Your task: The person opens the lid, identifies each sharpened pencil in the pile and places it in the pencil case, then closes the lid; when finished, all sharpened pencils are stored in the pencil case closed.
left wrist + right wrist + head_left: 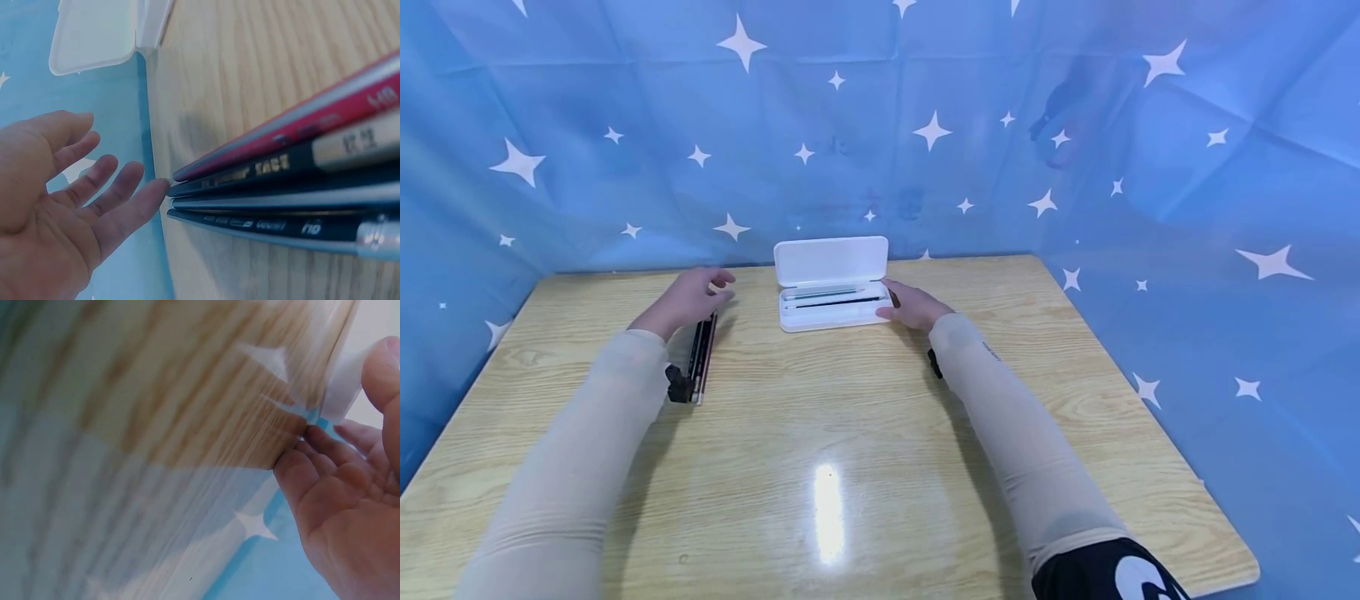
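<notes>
A white pencil case (831, 261) stands at the back of the table, its lid raised. In its tray lie a dark pencil (831, 303) and a greenish pencil-like stick (827, 293). My right hand (916, 307) holds the case at its right end, thumb over the tray's edge. Several pencils lie side by side below my left hand (688, 293), one red (281, 131) and the others mostly black (269, 225). The left hand's fingers are relaxed and spread near the pencils' far ends, with nothing in them; the left wrist view shows a fingertip overlapping those ends.
A wooden table (760, 467) carries everything, with a bright light reflection at its front middle. A blue curtain with white stars (865, 108) hangs right behind its back edge and along both sides. Each wrist wears a small black device (679, 385).
</notes>
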